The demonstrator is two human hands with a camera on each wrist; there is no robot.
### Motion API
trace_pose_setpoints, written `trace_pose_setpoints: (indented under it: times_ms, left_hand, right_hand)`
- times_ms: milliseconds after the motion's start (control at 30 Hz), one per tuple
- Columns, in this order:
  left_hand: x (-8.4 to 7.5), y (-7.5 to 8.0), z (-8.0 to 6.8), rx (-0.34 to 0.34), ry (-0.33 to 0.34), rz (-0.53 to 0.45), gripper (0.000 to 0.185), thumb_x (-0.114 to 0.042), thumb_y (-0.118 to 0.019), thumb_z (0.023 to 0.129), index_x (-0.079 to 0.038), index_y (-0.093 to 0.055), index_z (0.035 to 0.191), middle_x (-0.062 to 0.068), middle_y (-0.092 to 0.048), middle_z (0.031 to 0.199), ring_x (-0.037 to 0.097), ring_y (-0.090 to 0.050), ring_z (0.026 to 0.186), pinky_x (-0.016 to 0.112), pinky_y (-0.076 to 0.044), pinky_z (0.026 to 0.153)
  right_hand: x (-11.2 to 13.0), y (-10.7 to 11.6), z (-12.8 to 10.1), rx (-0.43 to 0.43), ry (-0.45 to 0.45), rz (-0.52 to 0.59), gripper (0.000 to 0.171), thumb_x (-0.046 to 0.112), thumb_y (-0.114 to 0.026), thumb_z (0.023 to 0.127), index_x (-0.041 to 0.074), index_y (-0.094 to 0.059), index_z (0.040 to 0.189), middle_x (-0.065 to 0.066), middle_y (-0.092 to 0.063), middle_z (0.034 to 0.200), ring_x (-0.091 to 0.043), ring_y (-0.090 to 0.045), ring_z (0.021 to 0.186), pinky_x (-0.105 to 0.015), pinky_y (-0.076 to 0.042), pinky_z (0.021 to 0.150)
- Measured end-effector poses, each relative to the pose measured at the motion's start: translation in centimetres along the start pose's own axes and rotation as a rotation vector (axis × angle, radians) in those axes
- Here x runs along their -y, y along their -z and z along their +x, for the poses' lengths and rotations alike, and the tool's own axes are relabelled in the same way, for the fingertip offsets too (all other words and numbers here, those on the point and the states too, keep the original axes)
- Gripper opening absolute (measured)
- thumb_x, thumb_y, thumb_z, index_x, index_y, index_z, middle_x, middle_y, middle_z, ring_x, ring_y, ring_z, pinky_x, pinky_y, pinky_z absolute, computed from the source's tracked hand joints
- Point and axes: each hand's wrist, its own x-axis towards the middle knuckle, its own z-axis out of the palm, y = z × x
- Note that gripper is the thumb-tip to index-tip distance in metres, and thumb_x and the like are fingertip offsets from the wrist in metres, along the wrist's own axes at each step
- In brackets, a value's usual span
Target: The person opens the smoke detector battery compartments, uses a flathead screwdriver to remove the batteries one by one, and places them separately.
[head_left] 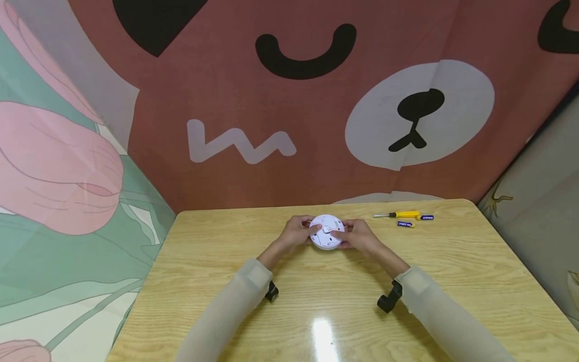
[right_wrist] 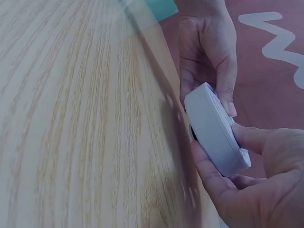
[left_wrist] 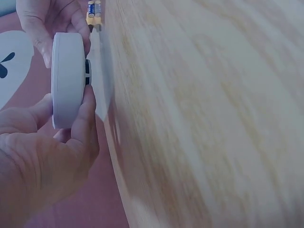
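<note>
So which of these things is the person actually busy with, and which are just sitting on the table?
In hand:
- white round device, held just above the table by the left hand and right hand

Lying about:
- yellow-handled screwdriver, far right of the wooden table
- two blue batteries beside it, untouched

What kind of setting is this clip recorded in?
Probably a makeshift recording corner rather than a workshop: a small wooden table is screened by a cartoon bear cloth and a floral cloth. Both hands hold a white round device; a yellow screwdriver and batteries lie nearby.
</note>
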Motion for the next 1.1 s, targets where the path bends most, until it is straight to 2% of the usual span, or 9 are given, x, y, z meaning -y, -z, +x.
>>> trace_pose_setpoints:
  times_ms: [267,567,867,1000,1100]
  left_hand:
    - [-0.19,0.12,-0.15,-0.014,-0.028,0.003,0.031,-0.008,-0.075,0.099,0.006,-0.071,0.126,0.005,-0.061,0.091,0.011,-0.061,0.07,0.034,-0.065,0.068]
    - [-0.34,0.22,-0.31,-0.02,-0.029,0.02,0.033,-0.011,-0.078,0.098,0.003,-0.072,0.127,0.006,-0.061,0.089,0.012,-0.062,0.068,0.036,-0.065,0.067]
    - [-0.74,0.38,-0.46,-0.034,-0.031,0.06,0.032,-0.012,-0.079,0.097,0.001,-0.073,0.126,0.006,-0.061,0.091,0.011,-0.061,0.066,0.041,-0.065,0.069]
    - [-0.85,0.3,-0.58,-0.045,-0.039,0.059,0.032,-0.011,-0.081,0.096,0.0,-0.073,0.125,0.005,-0.06,0.091,0.012,-0.062,0.068,0.042,-0.065,0.07]
    - [-0.98,0.19,-0.7,-0.055,-0.069,0.073,0.032,-0.009,-0.083,0.093,-0.001,-0.074,0.122,0.005,-0.061,0.092,0.013,-0.062,0.074,0.041,-0.065,0.07]
  right_hand:
    - [-0.02,-0.12,-0.18,-0.015,0.004,0.007,0.052,-0.001,-0.072,0.098,-0.019,-0.05,0.141,-0.014,-0.065,0.096,-0.015,-0.072,0.073,-0.039,-0.065,0.079]
    - [-0.14,-0.09,-0.25,-0.013,0.002,-0.02,0.058,0.001,-0.079,0.094,-0.015,-0.051,0.142,-0.016,-0.07,0.097,-0.015,-0.072,0.074,-0.036,-0.065,0.075]
    - [-0.05,-0.07,-0.26,-0.008,-0.002,-0.008,0.058,0.002,-0.081,0.093,-0.015,-0.051,0.14,-0.016,-0.071,0.097,-0.016,-0.073,0.074,-0.036,-0.065,0.075]
    - [-0.17,-0.09,-0.37,-0.01,0.036,-0.043,0.057,0.004,-0.081,0.093,-0.015,-0.052,0.139,-0.019,-0.072,0.098,-0.017,-0.074,0.075,-0.037,-0.065,0.076]
    - [-0.42,-0.04,-0.49,-0.022,0.109,-0.131,0.056,0.006,-0.083,0.092,-0.013,-0.055,0.136,-0.022,-0.073,0.101,-0.018,-0.074,0.078,-0.038,-0.065,0.073]
